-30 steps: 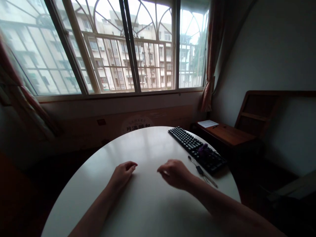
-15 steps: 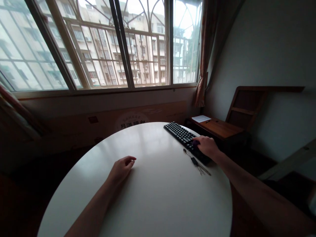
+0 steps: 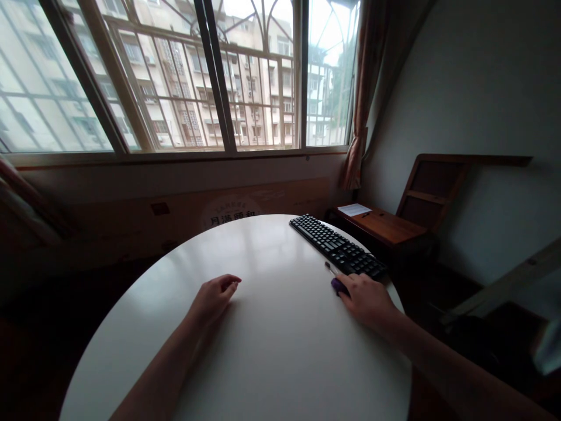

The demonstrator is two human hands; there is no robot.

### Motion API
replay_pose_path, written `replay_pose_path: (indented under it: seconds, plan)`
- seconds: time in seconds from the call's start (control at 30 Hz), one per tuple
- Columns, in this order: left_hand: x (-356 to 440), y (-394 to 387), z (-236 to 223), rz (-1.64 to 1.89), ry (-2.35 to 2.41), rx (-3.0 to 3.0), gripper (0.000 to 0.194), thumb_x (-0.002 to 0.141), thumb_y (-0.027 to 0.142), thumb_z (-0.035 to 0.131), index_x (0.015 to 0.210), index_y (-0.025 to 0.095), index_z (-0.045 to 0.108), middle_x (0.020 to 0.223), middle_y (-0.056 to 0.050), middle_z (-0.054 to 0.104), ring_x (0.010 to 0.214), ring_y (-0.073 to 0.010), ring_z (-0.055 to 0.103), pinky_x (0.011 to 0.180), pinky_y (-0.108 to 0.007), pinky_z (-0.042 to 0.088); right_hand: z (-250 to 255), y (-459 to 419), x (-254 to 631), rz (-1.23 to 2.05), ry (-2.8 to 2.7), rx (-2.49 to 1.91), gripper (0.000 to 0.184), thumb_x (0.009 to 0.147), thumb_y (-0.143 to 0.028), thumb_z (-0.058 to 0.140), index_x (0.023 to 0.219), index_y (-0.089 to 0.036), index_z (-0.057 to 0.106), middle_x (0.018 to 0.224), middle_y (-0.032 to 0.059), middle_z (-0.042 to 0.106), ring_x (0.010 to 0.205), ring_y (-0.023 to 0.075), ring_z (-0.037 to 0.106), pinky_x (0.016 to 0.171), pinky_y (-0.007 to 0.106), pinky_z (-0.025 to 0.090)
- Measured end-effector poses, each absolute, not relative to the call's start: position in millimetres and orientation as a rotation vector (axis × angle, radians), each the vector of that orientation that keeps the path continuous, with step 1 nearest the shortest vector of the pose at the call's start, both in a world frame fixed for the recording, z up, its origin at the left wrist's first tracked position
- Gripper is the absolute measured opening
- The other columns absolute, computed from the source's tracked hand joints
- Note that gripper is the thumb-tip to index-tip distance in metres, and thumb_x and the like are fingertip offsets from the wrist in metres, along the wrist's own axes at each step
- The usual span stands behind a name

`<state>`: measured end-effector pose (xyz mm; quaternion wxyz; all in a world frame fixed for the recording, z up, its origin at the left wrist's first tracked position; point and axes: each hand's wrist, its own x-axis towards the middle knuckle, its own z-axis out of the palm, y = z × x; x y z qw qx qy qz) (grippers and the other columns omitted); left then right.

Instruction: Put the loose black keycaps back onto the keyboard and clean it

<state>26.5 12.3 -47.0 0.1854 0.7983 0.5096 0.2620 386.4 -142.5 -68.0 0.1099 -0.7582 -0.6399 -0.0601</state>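
My left hand [image 3: 214, 298] rests on the round white table [image 3: 263, 351], fingers loosely curled, holding nothing. My right hand [image 3: 366, 298] lies on the table just in front of a black keyboard [image 3: 337, 248], fingers closed round a small purple object [image 3: 337, 286] that pokes out at its left side. Part of a thin dark tool [image 3: 329, 268] shows between that hand and the keyboard; the rest is hidden under the hand.
A wooden side desk [image 3: 385, 225] with a sheet of paper [image 3: 354, 209] stands to the right, beyond the keyboard. A large barred window [image 3: 197, 76] fills the far wall, with a curtain [image 3: 363, 93] at its right. A cardboard panel [image 3: 232, 213] leans below the sill.
My right hand went out to the keyboard, closed on the purple object that lay there, and has drawn it back onto the table. The left hand stayed put.
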Motion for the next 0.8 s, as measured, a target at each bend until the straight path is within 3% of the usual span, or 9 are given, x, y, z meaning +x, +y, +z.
replay_pose_path:
  seconds: [0.13,0.27,0.57,0.67,0.8]
  plan:
    - [23,15,-47,0.752,1.441,2.264,0.043,0.076,0.05,0.049,0.093,0.021,0.075,0.079,-0.002,0.076,0.073,-0.0232,0.068,0.067,-0.03,0.047,-58,-138,379,-0.095,-1.959,-2.23,0.035,0.09,-0.016,0.049,0.122,-0.02,0.065,0.105,0.0117,0.068,0.097,0.0237,0.059,0.081,0.03,0.042]
    - [21,15,-48,0.756,1.432,2.281,0.041,0.077,0.048,0.048,0.093,0.021,0.075,0.079,-0.002,0.075,0.071,-0.0223,0.067,0.067,-0.029,0.047,-58,-143,352,0.102,-2.14,-1.831,0.039,0.081,-0.007,0.053,0.114,-0.023,0.067,0.11,0.0062,0.067,0.103,0.0198,0.057,0.091,0.029,0.041]
    - [22,13,-50,0.774,1.39,2.292,0.04,0.078,0.045,0.049,0.095,0.02,0.076,0.084,-0.004,0.076,0.076,-0.0219,0.067,0.072,-0.03,0.048,-58,-191,283,0.302,-2.588,-1.088,0.029,0.085,-0.029,0.063,0.114,-0.027,0.066,0.103,0.004,0.066,0.088,0.0177,0.056,0.08,0.029,0.043]
    - [24,12,-50,0.757,1.353,2.314,0.039,0.079,0.045,0.049,0.094,0.02,0.076,0.085,-0.004,0.076,0.074,-0.0211,0.066,0.071,-0.03,0.048,-59,-199,281,0.253,-2.626,-1.059,0.04,0.086,-0.039,0.064,0.126,-0.032,0.06,0.112,0.0045,0.065,0.092,0.0196,0.056,0.083,0.032,0.043]
    - [27,11,-48,0.737,1.323,2.324,0.038,0.078,0.045,0.05,0.092,0.021,0.076,0.085,-0.003,0.076,0.074,-0.0213,0.067,0.071,-0.03,0.049,-66,-202,284,0.021,-2.626,-1.063,0.068,0.086,-0.061,0.06,0.147,-0.04,0.04,0.137,0.0079,0.053,0.107,0.026,0.054,0.092,0.04,0.041]
